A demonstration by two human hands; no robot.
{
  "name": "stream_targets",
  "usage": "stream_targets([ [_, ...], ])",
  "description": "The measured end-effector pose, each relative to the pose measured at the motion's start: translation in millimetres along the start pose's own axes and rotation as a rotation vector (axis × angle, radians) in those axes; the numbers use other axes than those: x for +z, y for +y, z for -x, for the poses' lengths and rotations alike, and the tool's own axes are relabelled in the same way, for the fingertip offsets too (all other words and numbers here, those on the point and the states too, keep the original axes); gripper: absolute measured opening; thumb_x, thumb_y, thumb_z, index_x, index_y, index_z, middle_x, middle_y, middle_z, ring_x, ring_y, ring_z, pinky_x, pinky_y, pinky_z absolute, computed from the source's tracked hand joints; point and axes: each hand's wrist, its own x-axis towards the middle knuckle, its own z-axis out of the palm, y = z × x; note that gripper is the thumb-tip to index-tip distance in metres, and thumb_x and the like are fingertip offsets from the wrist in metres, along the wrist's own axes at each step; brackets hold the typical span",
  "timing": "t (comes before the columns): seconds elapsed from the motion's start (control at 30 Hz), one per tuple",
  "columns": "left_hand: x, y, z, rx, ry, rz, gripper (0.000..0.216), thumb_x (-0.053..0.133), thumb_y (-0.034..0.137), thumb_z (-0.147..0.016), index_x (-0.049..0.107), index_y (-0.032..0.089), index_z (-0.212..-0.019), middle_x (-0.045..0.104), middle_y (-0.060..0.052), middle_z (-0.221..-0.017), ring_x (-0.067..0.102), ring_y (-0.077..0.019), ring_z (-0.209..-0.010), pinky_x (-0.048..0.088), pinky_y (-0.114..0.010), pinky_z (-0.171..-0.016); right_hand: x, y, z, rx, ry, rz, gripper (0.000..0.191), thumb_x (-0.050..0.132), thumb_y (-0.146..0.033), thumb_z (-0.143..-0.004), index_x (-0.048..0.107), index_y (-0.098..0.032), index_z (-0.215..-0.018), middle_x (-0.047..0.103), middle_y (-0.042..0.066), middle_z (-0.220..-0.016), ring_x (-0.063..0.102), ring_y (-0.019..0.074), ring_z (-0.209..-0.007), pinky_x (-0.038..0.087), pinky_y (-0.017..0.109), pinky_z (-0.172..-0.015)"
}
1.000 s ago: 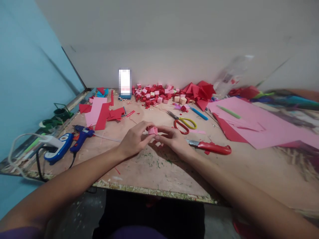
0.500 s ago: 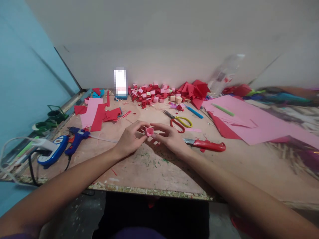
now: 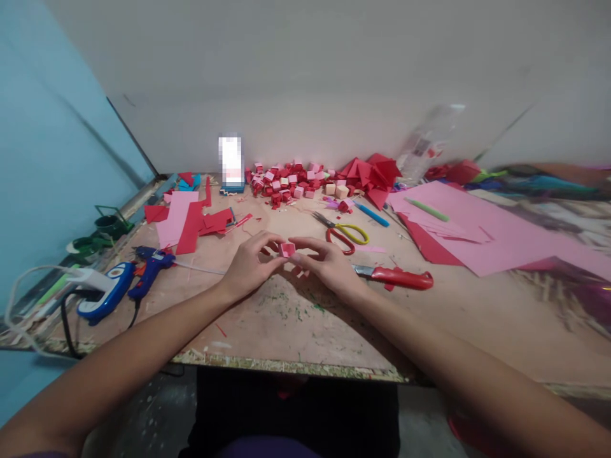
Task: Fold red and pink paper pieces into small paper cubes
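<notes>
Both my hands meet over the middle of the wooden table (image 3: 296, 331). My left hand (image 3: 251, 262) and my right hand (image 3: 324, 262) pinch a small red and pink paper cube (image 3: 287, 249) between their fingertips, just above the table top. A few pale paper scraps (image 3: 300, 273) lie under my right fingers. A red-handled knife (image 3: 398, 277) lies just right of my right hand, and scissors with red and yellow handles (image 3: 344, 233) lie behind it.
A pile of small red and pink cubes (image 3: 291, 179) sits at the back by the wall, beside folded red paper (image 3: 375, 172). Pink sheets (image 3: 477, 229) cover the right side. A blue glue gun (image 3: 150, 266), plug and cables lie at left. Red and pink offcuts (image 3: 191, 219) lie behind it.
The hands stay together on the cube, turning it slightly between the fingertips. The view has shifted a little; nothing else on the table has moved.
</notes>
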Motion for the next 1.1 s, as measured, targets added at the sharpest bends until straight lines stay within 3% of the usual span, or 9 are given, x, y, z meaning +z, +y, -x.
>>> stream_targets([
  [0.1, 0.3, -0.7, -0.4, -0.015, -0.005, 0.005, 0.021, 0.076, 0.019, -0.087, 0.072, 0.019, -0.107, 0.074, -0.005, -0.101, 0.072, -0.0186, -0.089, 0.061, -0.032, -0.078, 0.1, 0.9, 0.1, -0.027, -0.002, 0.013, 0.056, 0.081, -0.034, -0.08, 0.07, -0.017, -0.132, 0.077, 0.012, -0.108, 0.07, 0.0191, -0.07, 0.06, 0.033, -0.063],
  [0.3, 3.7, -6.6, 0.9, -0.066, -0.014, 0.035, 0.052, 0.077, 0.021, -0.087, 0.058, 0.021, -0.135, 0.077, -0.005, -0.101, 0.076, -0.0166, -0.084, 0.063, -0.028, -0.076, -1.8, 6.4, -4.5, -0.115, -0.012, 0.116, 0.039, 0.076, -0.032, -0.082, 0.075, -0.016, -0.118, 0.078, 0.011, -0.101, 0.071, 0.0195, -0.069, 0.06, 0.033, -0.061],
  [0.4, 5.1, -8.1, 1.1, -0.07, -0.03, 0.021, 0.058, 0.077, 0.02, -0.087, 0.052, 0.022, -0.14, 0.076, -0.006, -0.108, 0.075, -0.0157, -0.086, 0.063, -0.028, -0.078, -5.1, 5.9, -5.9, -0.11, -0.002, 0.181, 0.043, 0.075, -0.036, -0.084, 0.074, -0.014, -0.12, 0.078, 0.01, -0.087, 0.071, 0.0201, -0.066, 0.06, 0.033, -0.062],
  [0.5, 3.8, -7.4, 0.7, -0.066, -0.028, -0.039, 0.059, 0.075, 0.022, -0.089, 0.05, 0.02, -0.142, 0.074, -0.008, -0.113, 0.073, -0.0159, -0.087, 0.062, -0.03, -0.08, -11.2, 2.1, -7.1, -0.111, 0.061, 0.258, 0.043, 0.073, -0.038, -0.085, 0.074, -0.013, -0.121, 0.079, 0.01, -0.086, 0.072, 0.0213, -0.067, 0.059, 0.033, -0.063],
  [0.57, 1.3, -6.0, 0.2, -0.049, -0.058, -0.098, 0.047, 0.07, 0.024, -0.092, 0.056, 0.018, -0.137, 0.074, -0.008, -0.109, 0.071, -0.017, -0.087, 0.06, -0.031, -0.08, -16.2, 0.1, -9.4, -0.119, 0.116, 0.323, 0.038, 0.071, -0.035, -0.086, 0.075, -0.014, -0.118, 0.079, 0.011, -0.091, 0.073, 0.0219, -0.069, 0.058, 0.033, -0.064],
  [0.7, -3.9, -1.7, -0.1, 0.007, -0.196, -0.243, 0.012, 0.067, 0.023, -0.093, 0.075, 0.018, -0.099, 0.075, -0.006, -0.089, 0.069, -0.0203, -0.084, 0.054, -0.034, -0.084, -26.2, -1.4, -20.8, -0.133, 0.209, 0.511, 0.029, 0.066, -0.027, -0.087, 0.077, -0.014, -0.11, 0.08, 0.013, -0.096, 0.075, 0.0244, -0.08, 0.055, 0.031, -0.068],
  [0.83, -6.0, 2.4, 1.5, 0.012, -0.332, -0.367, 0.017, 0.064, 0.027, -0.095, 0.079, 0.02, -0.093, 0.075, -0.004, -0.075, 0.069, -0.0198, -0.071, 0.05, -0.03, -0.073, -38.6, -5.9, -40.8, -0.181, 0.226, 0.764, 0.022, 0.074, -0.029, -0.083, 0.08, -0.015, -0.099, 0.081, 0.014, -0.099, 0.072, 0.0282, -0.092, 0.051, 0.033, -0.08],
  [1.1, -8.1, 3.1, 0.0, -0.015, -0.442, -0.551, 0.031, 0.054, 0.038, -0.101, 0.08, 0.021, -0.1, 0.08, -0.009, -0.083, 0.074, -0.0261, -0.08, 0.048, -0.032, -0.072, -59.9, -9.5, -77.6, -0.208, 0.104, 1.033, 0.02, 0.07, -0.027, -0.091, 0.082, -0.014, -0.1, 0.081, 0.013, -0.101, 0.072, 0.0263, -0.093, 0.049, 0.03, -0.084],
])
